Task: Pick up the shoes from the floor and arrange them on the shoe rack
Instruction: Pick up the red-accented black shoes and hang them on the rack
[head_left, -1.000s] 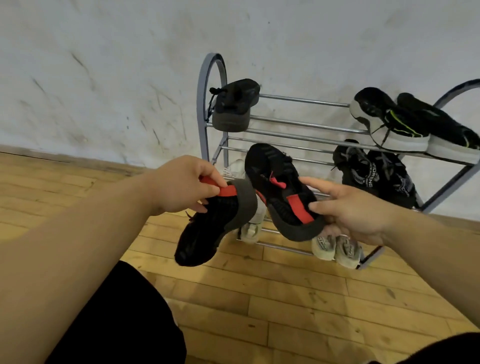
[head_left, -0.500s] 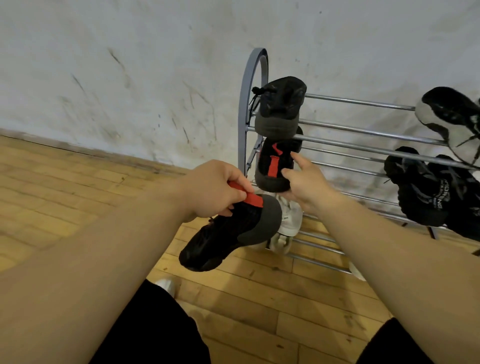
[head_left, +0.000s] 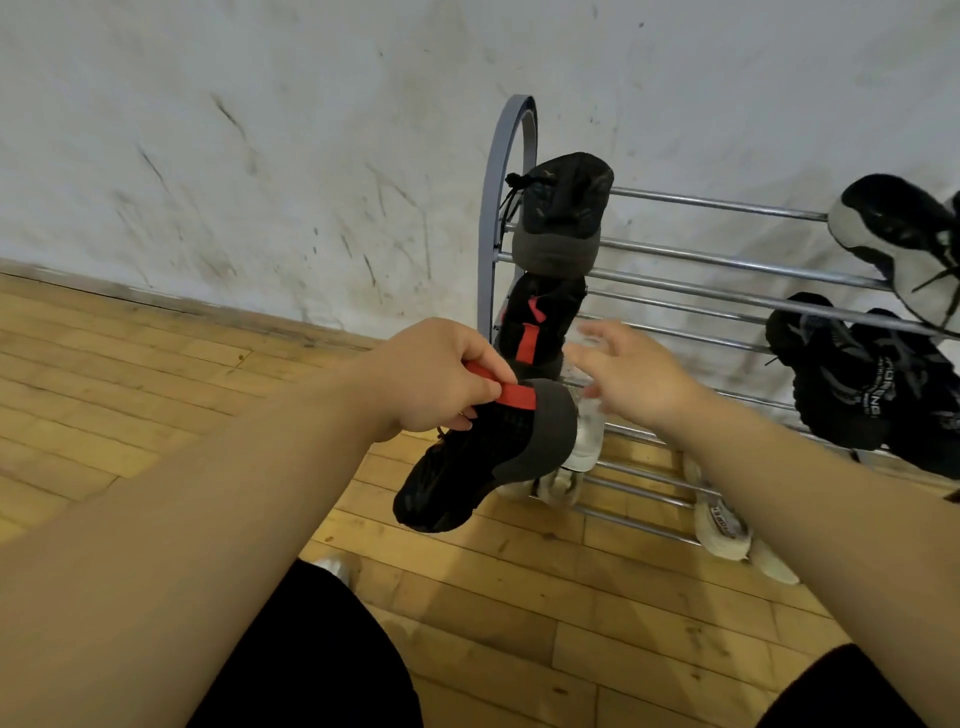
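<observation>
head view looks down over both forearms toward a metal shoe rack (head_left: 489, 223) that stands against a scuffed white wall (head_left: 260, 130) on a wooden floor (head_left: 156, 405). the left hand (head_left: 436, 379) has its fingers and thumb curled, pinching the red heel strap of a black shoe (head_left: 467, 467). that shoe hangs in the air with its toe pointing down and to the left, over the floor just in front of the rack's left end.

its partner, a black shoe with red straps (head_left: 540, 322), sits at the left end of the middle tier, heel toward the camera. the right hand (head_left: 639, 379) is just beside it with its fingers spread and straight, holding nothing. the hand is blurred, so i cannot tell whether its fingertips touch the shoe.

a dark shoe with a toggle lace (head_left: 561, 208) rests on the top tier directly above the racked partner. at the right end of the top tier lies a black and white sneaker (head_left: 904, 244), partly cut off by the frame edge. a pair of black sneakers (head_left: 841, 384) sits on the middle tier below it. white shoes (head_left: 722, 525) occupy the bottom tier, one of them partly hidden behind the held shoe.
</observation>
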